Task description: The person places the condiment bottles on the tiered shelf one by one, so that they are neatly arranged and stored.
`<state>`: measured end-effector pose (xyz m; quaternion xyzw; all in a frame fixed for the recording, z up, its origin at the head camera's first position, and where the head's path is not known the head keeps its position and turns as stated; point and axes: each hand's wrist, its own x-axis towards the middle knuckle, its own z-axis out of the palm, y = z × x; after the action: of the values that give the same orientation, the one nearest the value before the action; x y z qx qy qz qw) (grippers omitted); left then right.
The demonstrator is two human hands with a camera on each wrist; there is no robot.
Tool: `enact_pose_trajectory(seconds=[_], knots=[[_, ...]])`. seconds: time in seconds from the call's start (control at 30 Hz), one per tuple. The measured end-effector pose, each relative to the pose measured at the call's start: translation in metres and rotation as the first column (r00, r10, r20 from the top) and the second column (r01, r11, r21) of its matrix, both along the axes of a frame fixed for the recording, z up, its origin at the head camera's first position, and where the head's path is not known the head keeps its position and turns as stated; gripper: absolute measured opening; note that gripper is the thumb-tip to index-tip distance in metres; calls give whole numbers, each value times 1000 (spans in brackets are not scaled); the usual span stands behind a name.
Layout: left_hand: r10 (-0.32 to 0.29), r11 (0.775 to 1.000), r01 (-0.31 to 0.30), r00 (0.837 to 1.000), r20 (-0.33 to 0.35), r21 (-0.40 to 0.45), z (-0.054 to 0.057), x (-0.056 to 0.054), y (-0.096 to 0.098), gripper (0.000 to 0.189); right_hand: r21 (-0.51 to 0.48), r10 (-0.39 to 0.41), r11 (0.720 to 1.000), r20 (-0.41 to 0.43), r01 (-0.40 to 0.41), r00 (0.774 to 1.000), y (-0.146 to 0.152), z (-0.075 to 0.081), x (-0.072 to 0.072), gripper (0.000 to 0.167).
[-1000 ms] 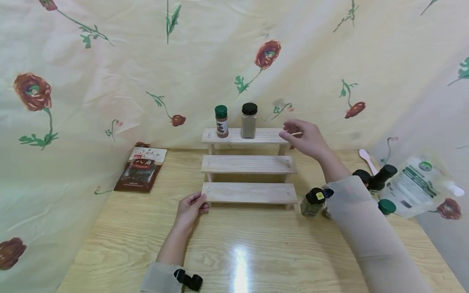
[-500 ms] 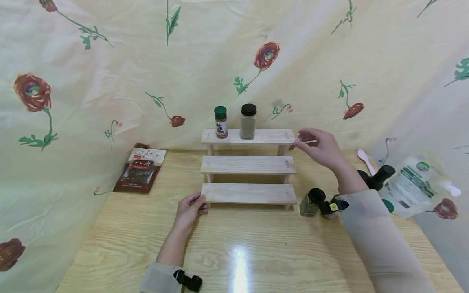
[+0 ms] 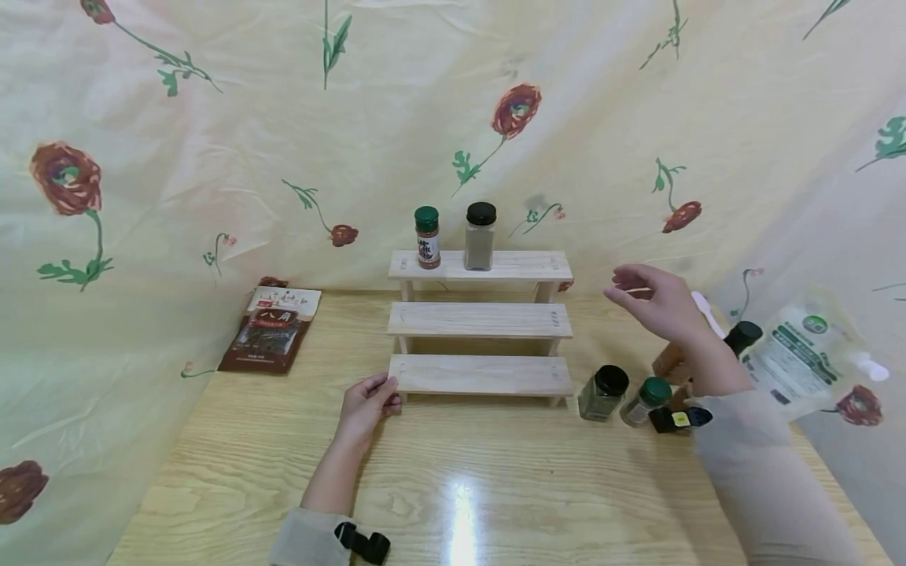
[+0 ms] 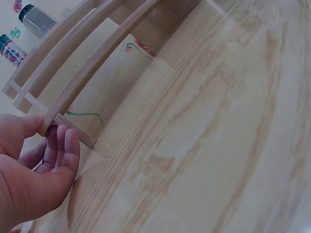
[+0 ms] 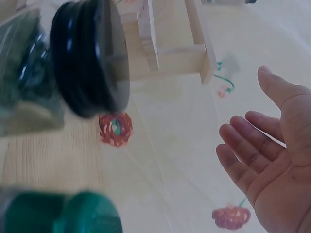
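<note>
A three-tier wooden step shelf [image 3: 481,320] stands on the table against the patterned cloth. My left hand [image 3: 366,407] pinches the left end of its lowest board, thumb on top and fingers curled beneath, as the left wrist view shows. On the top tier stand a small green-capped spice jar [image 3: 428,242] and a black-capped square jar [image 3: 480,242]. Right of the shelf, my right hand [image 3: 658,305] hangs in the air with nothing in it, fingers relaxed. Below it on the table are a black-capped jar of green contents [image 3: 602,395] and a green-capped jar [image 3: 642,404], both close in the right wrist view.
A brown spice packet [image 3: 269,330] lies left of the shelf. At the right are a white pouch [image 3: 800,358], a black-capped bottle [image 3: 743,336] and a pale spoon [image 3: 705,310]; the right forearm partly covers other items there.
My right hand has drawn away from the top tier's right end, moving rightward and slightly down, which uncovers the green-capped jar on the table. The left hand keeps its place.
</note>
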<state>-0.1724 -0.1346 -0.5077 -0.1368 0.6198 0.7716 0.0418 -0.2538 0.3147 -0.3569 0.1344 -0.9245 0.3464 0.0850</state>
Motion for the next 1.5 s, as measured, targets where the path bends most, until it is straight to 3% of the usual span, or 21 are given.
enact_pose_trajectory(seconds=[0.47,0.8,1.1,1.5], knots=[[-10,1000,10,1000,0,-11,-1,1,-1,39,43,-16,999,57,13,998,37,-8,18,52],[-11,1000,11,1000,5,-24,3,1,0,42,65,-19,998,31,17,999,63,-18,30,47],[-5,1000,6,1000,9,-22,2,1,0,42,117,-94,989,53,87,994,81,-27,42,48],[-10,999,10,1000,12,-41,1,1,0,41,129,-112,986,64,103,992,98,-41,51,52]])
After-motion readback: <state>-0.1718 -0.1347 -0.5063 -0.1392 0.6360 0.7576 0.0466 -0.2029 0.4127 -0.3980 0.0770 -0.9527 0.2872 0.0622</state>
